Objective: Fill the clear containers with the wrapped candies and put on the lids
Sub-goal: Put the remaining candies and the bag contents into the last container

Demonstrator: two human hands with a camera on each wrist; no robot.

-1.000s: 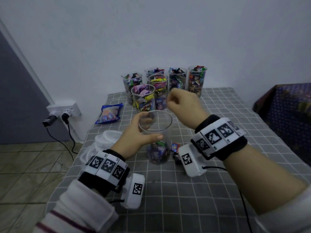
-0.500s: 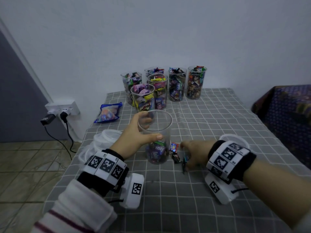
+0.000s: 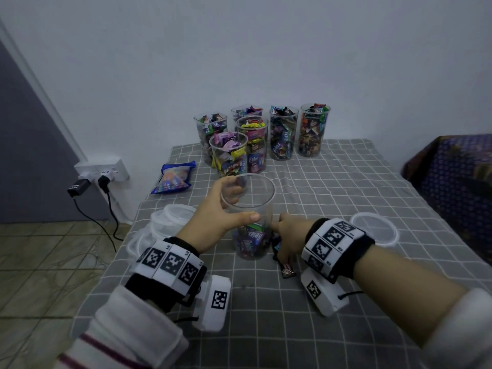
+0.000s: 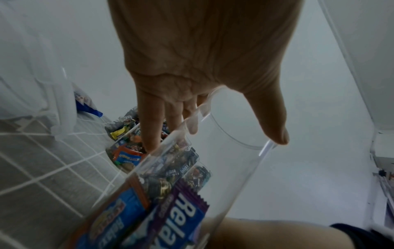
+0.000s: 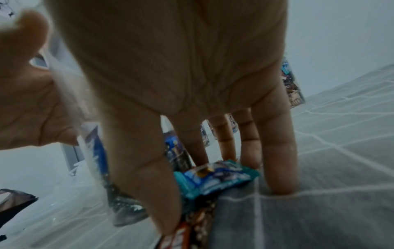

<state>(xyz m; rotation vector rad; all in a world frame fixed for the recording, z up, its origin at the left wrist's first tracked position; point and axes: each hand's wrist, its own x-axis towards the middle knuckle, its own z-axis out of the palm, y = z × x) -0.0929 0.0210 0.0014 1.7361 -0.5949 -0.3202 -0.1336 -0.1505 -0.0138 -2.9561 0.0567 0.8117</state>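
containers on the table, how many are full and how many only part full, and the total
Full containers: 6
Part-full container, gripped by the left hand: 1
Total: 7
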